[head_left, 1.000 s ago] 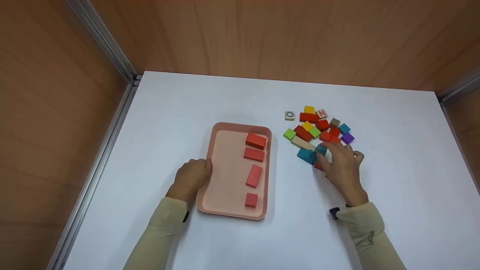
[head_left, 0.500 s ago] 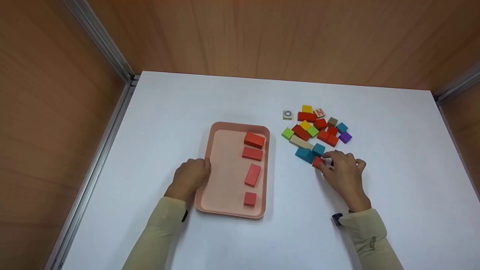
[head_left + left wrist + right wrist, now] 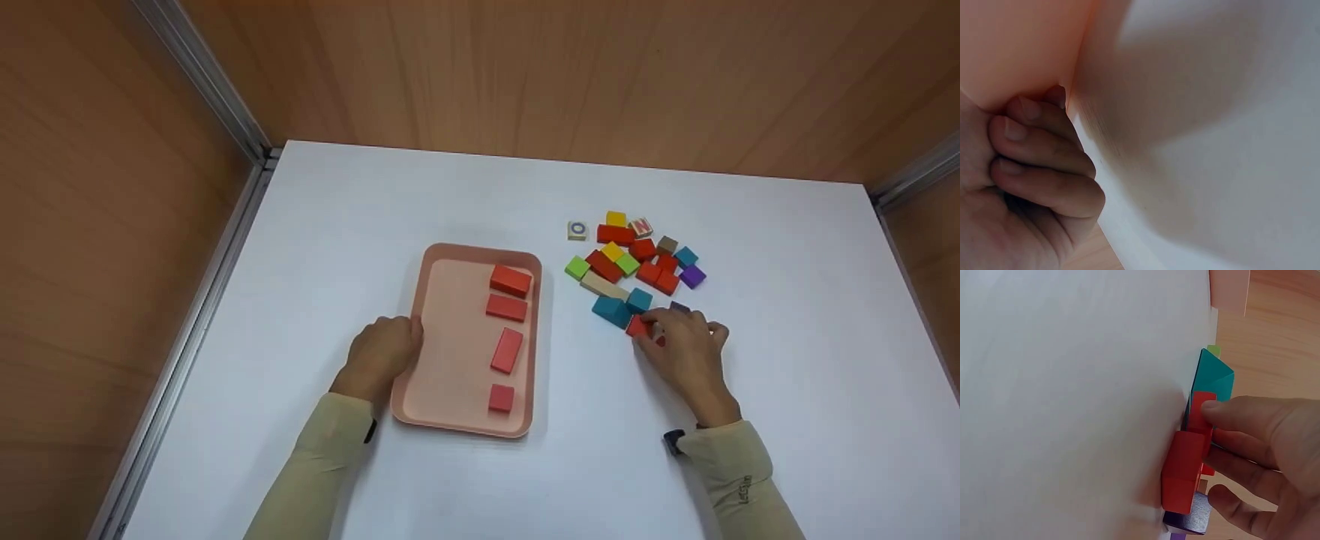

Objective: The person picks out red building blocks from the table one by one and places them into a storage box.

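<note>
White tabletop (image 3: 450,195), boxed in by wood-grain walls, carried everything in view; on it the right hand (image 3: 686,352) had its fingers curled around a small red block (image 3: 638,325) at the near edge of a loose block pile (image 3: 634,259). In the right wrist view the fingertips (image 3: 1213,408) pressed on the red block (image 3: 1185,467) from one side and the thumb sat below it, so the pinch looked closed on the piece, though it lay on the table and was not lifted. A teal block (image 3: 611,310) touched the red one on its left; a dark purple block (image 3: 1189,520) lay just beside it, next to the thumb; the rest of the pile, red, yellow, green, tan and lettered cubes, sat just beyond. The left hand (image 3: 381,356) gripped the left rim of a pink tray (image 3: 450,330), fingers curled over the edge in the left wrist view (image 3: 1039,152); four red blocks (image 3: 508,330) stood in a column along the tray's right side, well apart from the pile. By my judgement, doing this well meant keeping the pinch square on the red block's opposite faces, lifting it straight up so the teal and purple neighbours were not dragged along, and holding the tray steady.
</note>
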The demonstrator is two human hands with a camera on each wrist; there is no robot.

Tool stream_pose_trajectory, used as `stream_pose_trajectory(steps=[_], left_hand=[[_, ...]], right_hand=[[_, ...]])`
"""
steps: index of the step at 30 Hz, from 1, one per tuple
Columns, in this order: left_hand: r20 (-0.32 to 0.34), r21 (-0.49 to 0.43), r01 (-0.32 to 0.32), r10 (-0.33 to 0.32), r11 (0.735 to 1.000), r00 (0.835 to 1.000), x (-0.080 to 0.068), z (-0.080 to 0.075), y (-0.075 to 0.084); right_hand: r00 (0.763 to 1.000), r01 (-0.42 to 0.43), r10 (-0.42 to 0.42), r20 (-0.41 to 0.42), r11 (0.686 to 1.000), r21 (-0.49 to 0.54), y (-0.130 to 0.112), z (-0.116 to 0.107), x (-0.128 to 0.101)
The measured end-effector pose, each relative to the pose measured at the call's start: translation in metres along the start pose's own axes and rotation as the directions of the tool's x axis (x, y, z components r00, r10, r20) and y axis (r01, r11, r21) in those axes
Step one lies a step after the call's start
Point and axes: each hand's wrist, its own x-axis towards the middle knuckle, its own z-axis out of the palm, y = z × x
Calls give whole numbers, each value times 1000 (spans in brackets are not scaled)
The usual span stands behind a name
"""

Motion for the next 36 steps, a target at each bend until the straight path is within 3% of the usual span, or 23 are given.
stream_pose_trajectory(steps=[8,16,22,26,30,36], left_hand=[[15,-11,12,-11,1000,1000,1,0,-1],[47,-55,51,-49,997,998,1,2,-1],[38,-48,44,-42,998,998,1,1,0],[5,-19,23,-23,1000,1000,0,1,-1],[13,-33,35,-34,999,999,-1,2,0],[29,-46,42,-41,998,999,-1,1,0]], right_hand=[[999,34,-33,-22,999,37,-14,-2,-2],[990,126,-123,-72,991,39,-49,4,2],[967,234,-227,-116,971,47,-86,9,8],[936,334,-326,-136,942,42,-113,18,12],[912,398,-392,-117,917,26,-139,30,13],[902,429,-427,-57,902,43,-164,45,11]])
